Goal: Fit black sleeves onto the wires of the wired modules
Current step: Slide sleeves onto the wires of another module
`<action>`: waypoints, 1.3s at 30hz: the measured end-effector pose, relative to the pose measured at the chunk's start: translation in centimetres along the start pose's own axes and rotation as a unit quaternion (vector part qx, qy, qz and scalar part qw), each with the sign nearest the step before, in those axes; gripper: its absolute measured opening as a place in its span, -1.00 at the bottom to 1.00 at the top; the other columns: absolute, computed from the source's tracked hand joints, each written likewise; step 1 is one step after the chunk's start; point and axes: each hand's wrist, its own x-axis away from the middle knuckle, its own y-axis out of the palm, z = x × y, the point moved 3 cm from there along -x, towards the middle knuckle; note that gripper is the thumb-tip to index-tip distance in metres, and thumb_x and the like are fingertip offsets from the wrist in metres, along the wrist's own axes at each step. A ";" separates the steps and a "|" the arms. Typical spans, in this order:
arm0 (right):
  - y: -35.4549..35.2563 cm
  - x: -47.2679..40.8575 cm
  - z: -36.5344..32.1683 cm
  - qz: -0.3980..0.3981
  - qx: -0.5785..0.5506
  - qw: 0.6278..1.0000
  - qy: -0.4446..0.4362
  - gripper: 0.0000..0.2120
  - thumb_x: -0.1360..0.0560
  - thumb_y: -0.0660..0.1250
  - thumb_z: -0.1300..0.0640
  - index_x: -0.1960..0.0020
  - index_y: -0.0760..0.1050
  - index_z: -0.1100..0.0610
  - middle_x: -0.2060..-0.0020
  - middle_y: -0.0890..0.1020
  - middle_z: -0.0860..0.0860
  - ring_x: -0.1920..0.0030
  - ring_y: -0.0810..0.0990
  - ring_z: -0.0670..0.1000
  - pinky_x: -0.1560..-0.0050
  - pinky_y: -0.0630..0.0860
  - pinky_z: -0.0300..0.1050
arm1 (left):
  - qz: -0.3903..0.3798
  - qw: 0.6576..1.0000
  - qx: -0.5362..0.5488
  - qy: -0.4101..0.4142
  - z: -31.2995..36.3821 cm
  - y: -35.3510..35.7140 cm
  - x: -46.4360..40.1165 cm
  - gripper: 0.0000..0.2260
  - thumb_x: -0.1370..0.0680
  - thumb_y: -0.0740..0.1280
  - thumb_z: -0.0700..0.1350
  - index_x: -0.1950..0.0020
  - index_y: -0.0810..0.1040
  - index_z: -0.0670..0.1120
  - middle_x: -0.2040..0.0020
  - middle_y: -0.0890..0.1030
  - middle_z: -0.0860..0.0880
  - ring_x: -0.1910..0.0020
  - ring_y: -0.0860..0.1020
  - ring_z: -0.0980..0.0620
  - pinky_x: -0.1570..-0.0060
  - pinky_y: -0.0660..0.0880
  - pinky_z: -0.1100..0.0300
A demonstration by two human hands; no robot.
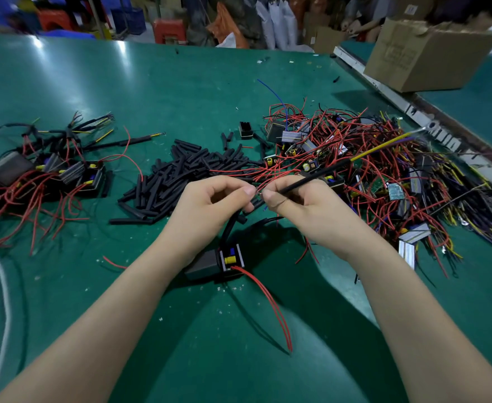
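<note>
- What the left hand (pixel 209 199) pinches is too small to tell.
- Right hand (pixel 294 203) pinches a black sleeve (pixel 311 178).
- Cardboard box (pixel 422 53) contents hidden.

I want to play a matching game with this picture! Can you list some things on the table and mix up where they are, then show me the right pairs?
Things:
1. pile of loose black sleeves
2. cardboard box
3. big tangle of unsleeved modules
4. sleeved modules

Places:
A. far right corner
B. left side of the table
C. middle, just beyond the hands
D. right side, past the right hand

Pairs: 1-C, 2-A, 3-D, 4-B
</note>
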 end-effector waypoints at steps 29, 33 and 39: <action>0.2 0.1 -0.5 0.056 0.089 0.994 -0.041 -0.93 -0.54 0.33 0.12 0.11 0.52 -0.02 0.18 0.58 -0.12 0.14 0.51 -0.13 0.06 0.44 -0.17 | 0.001 0.987 0.076 -0.142 0.3 0.5 0.1 -0.79 -0.55 0.29 -0.18 0.25 0.65 -0.08 0.38 0.61 0.04 0.42 0.48 0.23 0.36 0.40 0.47; 0.1 0.1 -0.4 0.062 0.055 0.996 -0.022 -0.93 -0.54 0.33 0.10 0.12 0.54 -0.01 0.18 0.64 -0.09 0.16 0.53 -0.12 0.07 0.45 -0.19 | -0.009 0.994 0.028 -0.104 0.6 0.5 0.3 -0.83 -0.55 0.30 -0.20 0.20 0.63 -0.12 0.37 0.62 0.04 0.42 0.46 0.25 0.38 0.36 0.49; 0.1 -0.1 -0.1 0.047 0.051 0.997 -0.017 -0.94 -0.55 0.33 0.08 0.10 0.55 -0.01 0.22 0.60 -0.16 0.18 0.50 -0.18 0.09 0.40 -0.22 | 0.011 0.998 -0.003 -0.066 0.8 0.6 0.2 -0.80 -0.55 0.30 -0.19 0.25 0.61 -0.08 0.41 0.61 0.06 0.43 0.45 0.22 0.33 0.39 0.46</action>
